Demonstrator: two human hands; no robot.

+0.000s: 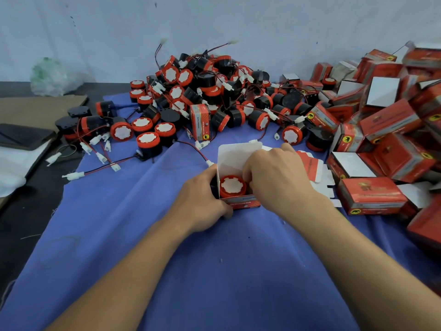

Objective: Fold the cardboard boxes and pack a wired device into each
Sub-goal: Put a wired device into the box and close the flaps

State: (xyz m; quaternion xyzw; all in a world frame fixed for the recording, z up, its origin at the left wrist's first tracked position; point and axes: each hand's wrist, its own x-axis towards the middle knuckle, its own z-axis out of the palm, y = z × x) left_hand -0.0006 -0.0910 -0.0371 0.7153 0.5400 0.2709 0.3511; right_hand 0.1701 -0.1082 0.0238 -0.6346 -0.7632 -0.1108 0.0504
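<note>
Surface and room: a blue cloth point(143, 235) covers most of a dark desk point(31, 211), which runs back to a pale, scuffed wall point(238, 20). At far left I see one crumpled clear plastic bag point(51, 76) against the wall and a flat brown cardboard sheet point(35, 108) in front of it.

Task items: one small open red-and-white cardboard box point(238, 149) stands on the cloth at centre, its white lid flap upright. One round black device with a red rim and white face point(232, 186) sits inside it, face up.

Hands: my left hand point(202, 199) grips the box's left wall, its fingers curled around the near corner. My right hand point(276, 173) reaches over the box's right edge, its fingers bent down beside the device. Their tips are hidden inside the box, so I cannot tell what they hold.

Hidden or unclear: the device's wire is out of sight. The lettering on the box is blurred.

Counts: two hands, one open box, one device in it. The heap of loose wired devices point(214, 91) behind holds dozens, too tangled to count. One closed red box point(200, 121) stands upright in that heap. The pile of red boxes point(381, 115) at right numbers well over a dozen and is cut off by the frame edge. One flat unfolded red carton point(310, 166) lies just right of my right hand.
</note>
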